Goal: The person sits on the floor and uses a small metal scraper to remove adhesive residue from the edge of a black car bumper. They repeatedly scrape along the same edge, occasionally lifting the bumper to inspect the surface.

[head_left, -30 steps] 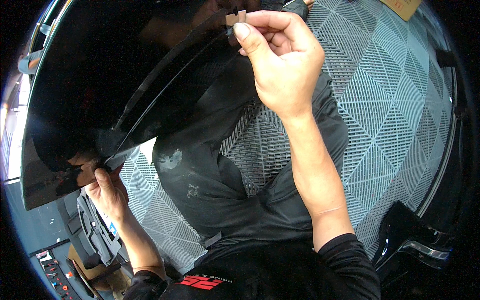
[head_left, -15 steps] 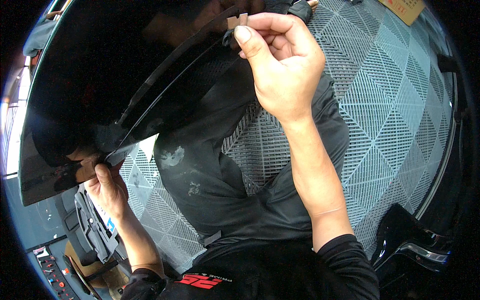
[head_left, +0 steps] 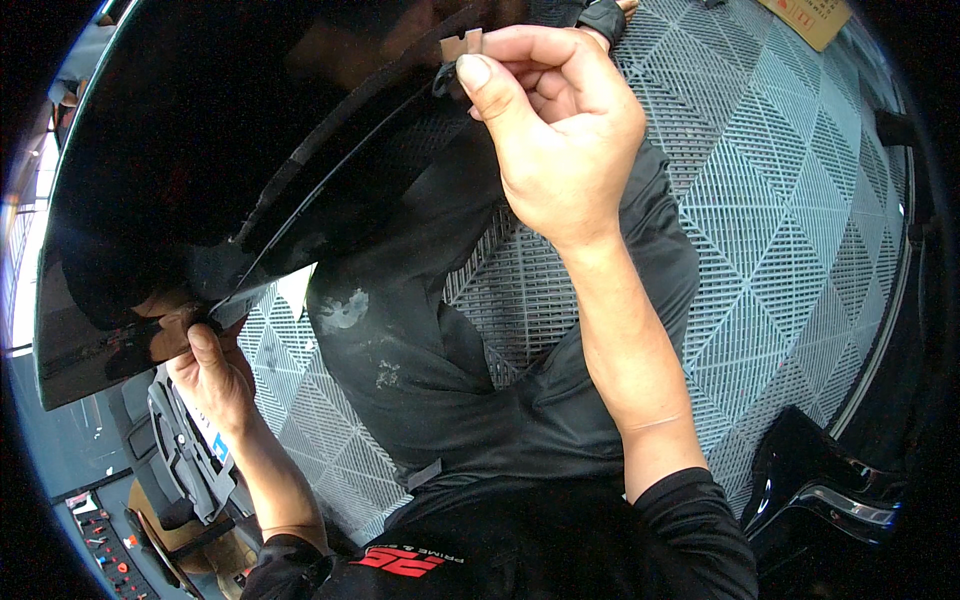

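Observation:
A large glossy black panel fills the upper left, its lower edge sloping up to the right. My right hand is closed, pinching a small flat notched metal blade between thumb and forefinger against the panel's upper part. A dark scrap hangs just under the blade. From there a thin dark line curves down along the panel's edge to my left hand. That hand is closed on the panel's lower corner, thumb on the near face and fingers mostly hidden; a small dark flap lies at the thumb tip.
My legs in dark trousers are beneath the panel. Grey slatted floor tiles spread to the right. A cardboard box lies at the far right, a black part with a chrome strip at lower right, grey-black parts at lower left.
My right hand has slid slightly left with the blade along the panel. My left hand has barely moved and keeps its hold.

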`<action>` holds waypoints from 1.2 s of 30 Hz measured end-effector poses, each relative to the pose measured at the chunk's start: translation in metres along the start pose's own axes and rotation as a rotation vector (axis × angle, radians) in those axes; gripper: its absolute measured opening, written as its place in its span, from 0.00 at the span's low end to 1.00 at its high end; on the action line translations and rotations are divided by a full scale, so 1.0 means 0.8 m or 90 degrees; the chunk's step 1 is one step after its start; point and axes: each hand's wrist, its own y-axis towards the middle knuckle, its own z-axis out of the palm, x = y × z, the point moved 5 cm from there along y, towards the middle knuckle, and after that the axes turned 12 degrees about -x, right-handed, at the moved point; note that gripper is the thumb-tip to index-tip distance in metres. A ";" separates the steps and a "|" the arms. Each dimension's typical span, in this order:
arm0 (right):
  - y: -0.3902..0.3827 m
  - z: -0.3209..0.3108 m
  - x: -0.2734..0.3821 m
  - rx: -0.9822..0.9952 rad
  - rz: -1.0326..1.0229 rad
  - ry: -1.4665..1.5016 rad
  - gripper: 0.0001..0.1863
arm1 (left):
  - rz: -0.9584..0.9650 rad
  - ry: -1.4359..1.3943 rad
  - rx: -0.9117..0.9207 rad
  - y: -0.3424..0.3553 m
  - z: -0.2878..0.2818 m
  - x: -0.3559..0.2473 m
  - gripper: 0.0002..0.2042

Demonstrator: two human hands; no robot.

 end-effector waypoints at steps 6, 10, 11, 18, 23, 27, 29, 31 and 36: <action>-0.004 0.004 0.004 0.045 -0.034 -0.027 0.08 | -0.010 0.012 -0.001 0.003 -0.015 0.004 0.24; -0.006 0.004 0.007 0.073 -0.062 -0.064 0.08 | -0.002 -0.017 -0.008 0.000 0.012 -0.007 0.19; -0.006 0.004 0.007 0.074 -0.060 -0.062 0.08 | -0.002 -0.023 -0.014 0.000 0.011 -0.005 0.19; -0.011 0.009 0.007 0.084 -0.069 -0.071 0.08 | 0.024 -0.050 0.003 0.000 0.009 -0.003 0.19; -0.014 0.010 0.007 0.072 -0.044 -0.051 0.08 | 0.019 -0.037 -0.017 0.000 0.007 -0.001 0.19; -0.019 0.014 0.006 0.032 -0.003 -0.009 0.07 | 0.003 -0.036 0.013 0.000 0.013 -0.006 0.19; -0.020 0.015 0.007 0.054 -0.018 -0.033 0.08 | 0.002 -0.046 0.001 -0.001 0.016 -0.006 0.19; -0.020 0.014 0.010 0.093 -0.057 -0.079 0.10 | 0.002 -0.048 -0.009 -0.001 0.017 -0.007 0.20; -0.023 0.018 0.010 0.093 -0.062 -0.068 0.10 | 0.000 -0.017 0.008 0.000 0.000 0.001 0.20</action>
